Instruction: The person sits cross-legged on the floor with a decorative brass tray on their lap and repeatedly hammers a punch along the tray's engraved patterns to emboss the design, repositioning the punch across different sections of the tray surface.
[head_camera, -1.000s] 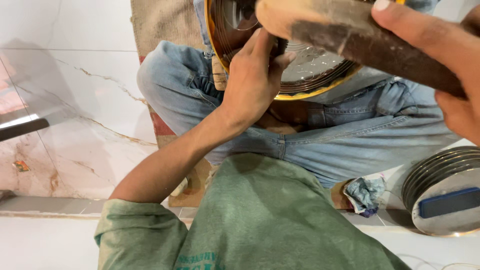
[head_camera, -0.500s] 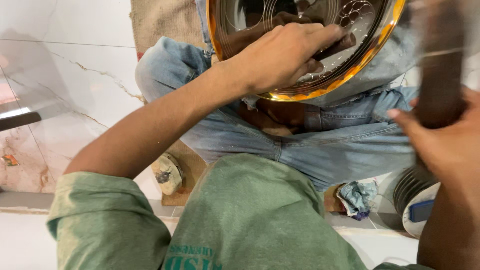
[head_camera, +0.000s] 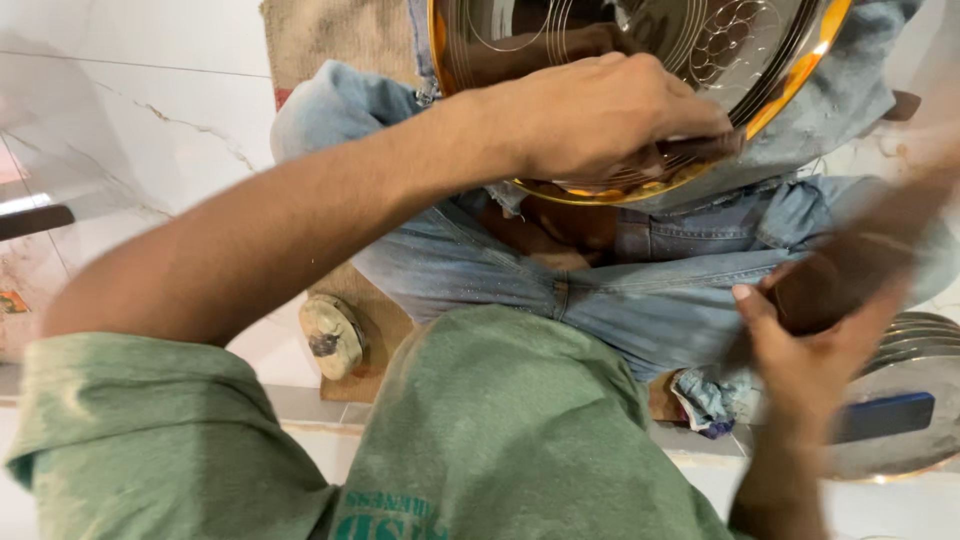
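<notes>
We press our left hand (head_camera: 600, 120) onto the lower rim of a large round metal plate (head_camera: 650, 50) with a golden edge and engraved patterns, fingers curled over the rim and gripping it. The plate rests tilted against our lap, above our jeans (head_camera: 620, 290). Our right hand (head_camera: 810, 350) is clenched around a dark wooden tool (head_camera: 850, 270) (too blurred to tell its shape), low at the right. Just beside it lies a stack of metal plates (head_camera: 900, 400) with a blue block (head_camera: 885, 415) on top. A small worn lump (head_camera: 333, 335) sits on the mat near our left knee.
</notes>
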